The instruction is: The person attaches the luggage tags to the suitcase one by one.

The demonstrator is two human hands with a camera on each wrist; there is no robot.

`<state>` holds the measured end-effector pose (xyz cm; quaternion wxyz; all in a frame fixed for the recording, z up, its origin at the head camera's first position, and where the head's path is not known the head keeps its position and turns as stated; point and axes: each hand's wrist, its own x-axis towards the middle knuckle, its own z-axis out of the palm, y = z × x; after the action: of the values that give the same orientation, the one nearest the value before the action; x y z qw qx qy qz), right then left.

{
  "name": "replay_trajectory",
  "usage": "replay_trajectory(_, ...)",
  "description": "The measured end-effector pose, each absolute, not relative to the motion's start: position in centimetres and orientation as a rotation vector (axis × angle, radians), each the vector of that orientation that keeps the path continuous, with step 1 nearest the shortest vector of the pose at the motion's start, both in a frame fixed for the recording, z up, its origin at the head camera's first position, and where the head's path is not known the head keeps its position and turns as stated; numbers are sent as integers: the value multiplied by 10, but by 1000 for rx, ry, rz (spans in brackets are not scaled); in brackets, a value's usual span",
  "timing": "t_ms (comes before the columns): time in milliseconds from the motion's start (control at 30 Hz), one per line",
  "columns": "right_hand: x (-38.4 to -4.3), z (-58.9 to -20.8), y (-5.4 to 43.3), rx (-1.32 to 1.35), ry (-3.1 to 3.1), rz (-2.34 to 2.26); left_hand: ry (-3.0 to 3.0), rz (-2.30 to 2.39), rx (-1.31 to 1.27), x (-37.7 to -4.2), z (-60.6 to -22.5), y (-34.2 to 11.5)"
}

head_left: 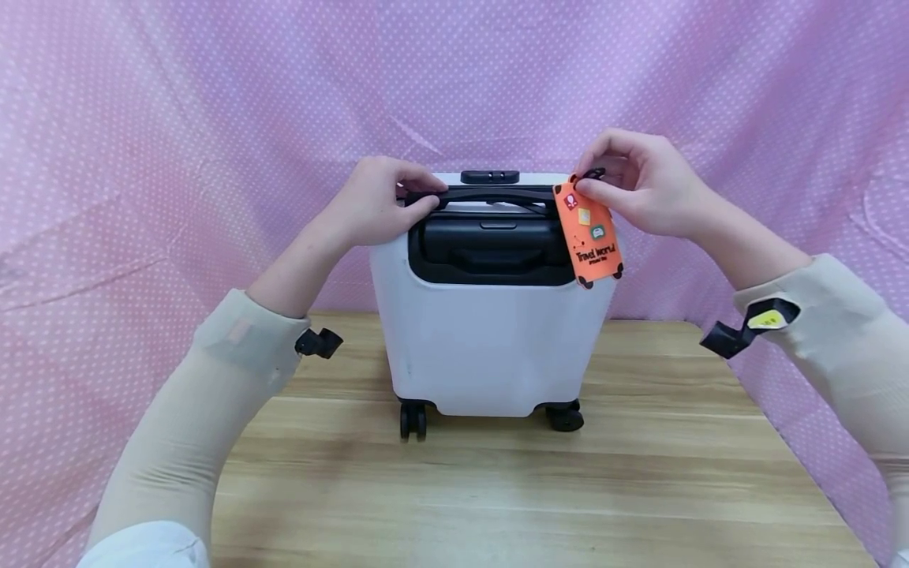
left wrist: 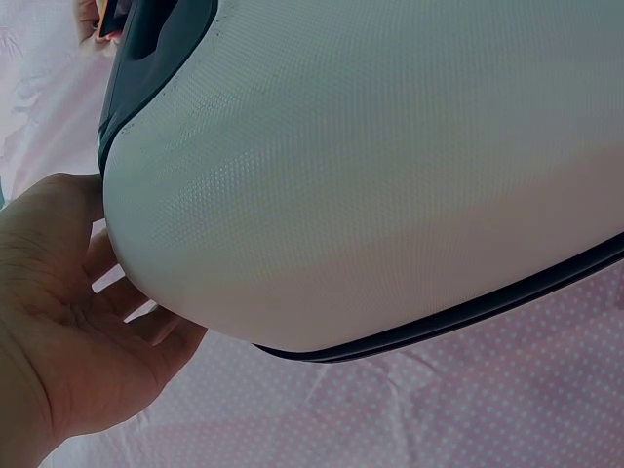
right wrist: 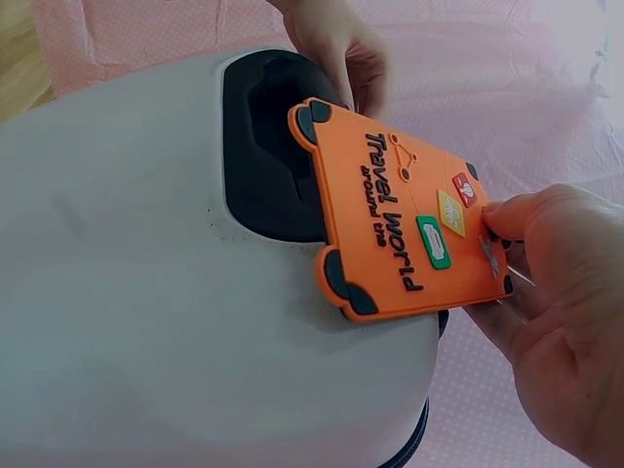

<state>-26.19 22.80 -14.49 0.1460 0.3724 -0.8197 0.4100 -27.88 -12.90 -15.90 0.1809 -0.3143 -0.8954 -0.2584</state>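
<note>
A small white suitcase stands upright on its black wheels. Along its top runs a black carry handle, and below that a black recess is set in the front face. My left hand is at the top left corner, thumb and fingers closed about the handle's left end. Between thumb and fingers, my right hand pinches the upper end of an orange luggage tag that reads "Travel World". The tag hangs over the suitcase's top right corner, a black loop showing at its upper end.
Under the suitcase is a wood-grain tabletop. A pink dotted cloth hangs behind and at both sides. On top of the suitcase, at the back, sits a black lock piece. Each sleeve carries a black wrist mount.
</note>
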Motion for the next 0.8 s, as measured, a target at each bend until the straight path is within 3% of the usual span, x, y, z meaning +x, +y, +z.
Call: replay_trajectory(800,-269,-140,212,991,-2437,1172,-2517,-737,-903,-280,-160,-129)
